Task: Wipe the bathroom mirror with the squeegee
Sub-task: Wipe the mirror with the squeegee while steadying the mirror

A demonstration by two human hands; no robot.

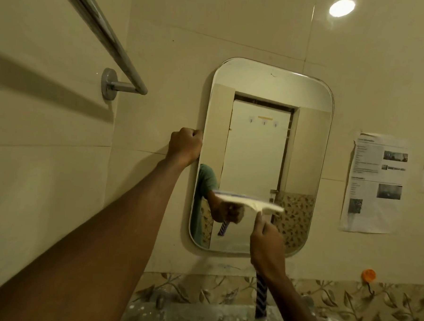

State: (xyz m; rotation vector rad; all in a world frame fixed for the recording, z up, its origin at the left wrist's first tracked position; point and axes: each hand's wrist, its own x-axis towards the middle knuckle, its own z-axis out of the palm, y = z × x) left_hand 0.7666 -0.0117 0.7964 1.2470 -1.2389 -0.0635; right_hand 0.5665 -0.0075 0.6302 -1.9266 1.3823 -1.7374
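Observation:
A rounded rectangular mirror (261,143) hangs on the beige tiled wall. My left hand (185,146) grips the mirror's left edge at mid height, fingers curled around it. My right hand (268,246) is closed on the squeegee (249,202). Its white blade lies roughly level across the lower part of the glass, and its dark striped handle sticks out below my hand. The mirror reflects the hand, the squeegee and a white door.
A chrome towel rail (107,35) juts from the left wall at upper left. Printed paper sheets (374,183) are stuck to the wall right of the mirror. An orange hook (368,275) sits at lower right. A dusty sink edge (198,316) lies below.

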